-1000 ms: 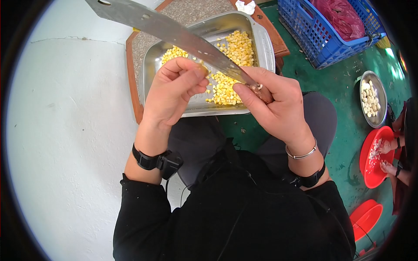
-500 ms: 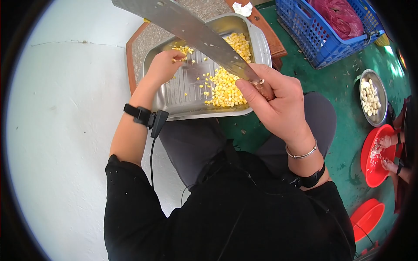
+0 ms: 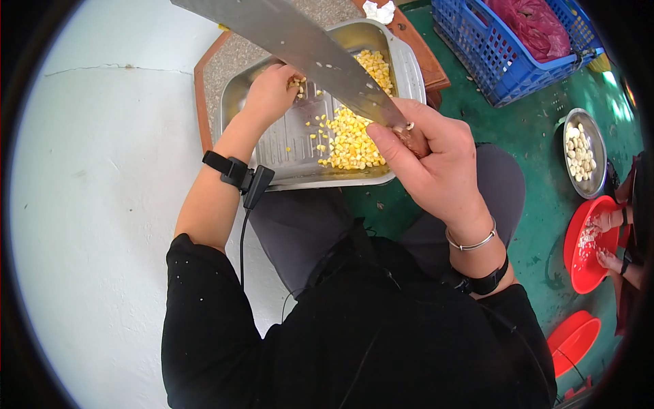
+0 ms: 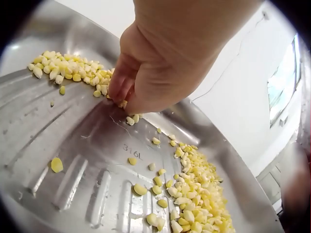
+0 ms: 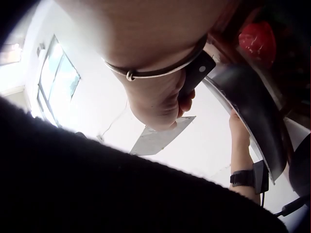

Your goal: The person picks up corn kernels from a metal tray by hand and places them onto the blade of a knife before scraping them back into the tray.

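Note:
My left hand reaches down into the left side of a metal tray. In the left wrist view its thumb and fingers pinch at a few corn kernels by the tray's wall. A pile of yellow corn kernels lies on the tray's right side, with loose ones scattered over the ribbed bottom. My right hand grips a large kitchen knife by its handle, thumb along the side. The broad blade slants up and left above the tray, hiding part of it and of the corn.
Beneath the tray is a wood-edged table, against a white wall. On the green floor stand a blue basket, a metal bowl of pale pieces and red basins. Another person's hands work in one basin.
My left hand has dropped from beside the blade, where it pinched something small, into the tray's left side, then shifted slightly right among the kernels. My right hand keeps the knife raised, nearly still.

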Motion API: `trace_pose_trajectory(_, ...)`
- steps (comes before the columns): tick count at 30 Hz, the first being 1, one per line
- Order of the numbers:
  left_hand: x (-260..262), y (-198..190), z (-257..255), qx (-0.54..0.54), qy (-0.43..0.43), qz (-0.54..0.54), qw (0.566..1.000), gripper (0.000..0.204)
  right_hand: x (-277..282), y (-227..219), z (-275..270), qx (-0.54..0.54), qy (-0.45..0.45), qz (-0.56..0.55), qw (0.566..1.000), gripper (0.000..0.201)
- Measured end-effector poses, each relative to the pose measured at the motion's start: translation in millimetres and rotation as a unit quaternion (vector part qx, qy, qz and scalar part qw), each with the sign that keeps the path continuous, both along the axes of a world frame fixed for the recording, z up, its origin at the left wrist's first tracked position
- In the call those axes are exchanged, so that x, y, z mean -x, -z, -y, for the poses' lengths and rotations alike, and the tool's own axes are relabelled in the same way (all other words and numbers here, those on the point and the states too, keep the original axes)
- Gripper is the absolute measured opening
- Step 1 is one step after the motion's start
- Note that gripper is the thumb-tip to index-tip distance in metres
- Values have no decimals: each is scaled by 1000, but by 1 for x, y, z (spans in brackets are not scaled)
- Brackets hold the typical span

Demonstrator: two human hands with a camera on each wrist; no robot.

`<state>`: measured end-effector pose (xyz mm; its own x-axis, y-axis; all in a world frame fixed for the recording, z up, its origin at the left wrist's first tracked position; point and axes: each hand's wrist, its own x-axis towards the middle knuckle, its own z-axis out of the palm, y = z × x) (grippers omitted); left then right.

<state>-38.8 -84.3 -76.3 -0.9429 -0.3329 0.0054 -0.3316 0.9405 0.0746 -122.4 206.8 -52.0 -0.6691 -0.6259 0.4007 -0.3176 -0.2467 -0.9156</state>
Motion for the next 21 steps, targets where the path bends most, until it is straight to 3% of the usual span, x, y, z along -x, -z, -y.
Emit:
trace_pose_trajectory(3,-2,-9,-8,-42,-6,26,999,15,1,1,2,-2,2,-1,1000,21)
trace_pose_trajectory(5,-7,-16,-19,-147,-62,51,986,18,0,2,3,-3,4,1,1000,21)
trace_pose_trajectory(8,-29,-13,-27,-219,-37,60,973,23,-1,1,2,-8,-1,4,1000,21)
trace_pose_trajectory(14,-38,-30,-40,-232,-100,42,967,27,-1,2,3,-7,-4,-5,1000,22)
trace_pose_trajectory(21,-38,-20,-33,-213,-110,74,968,22,-2,0,0,-10,-2,-1,1000,22)
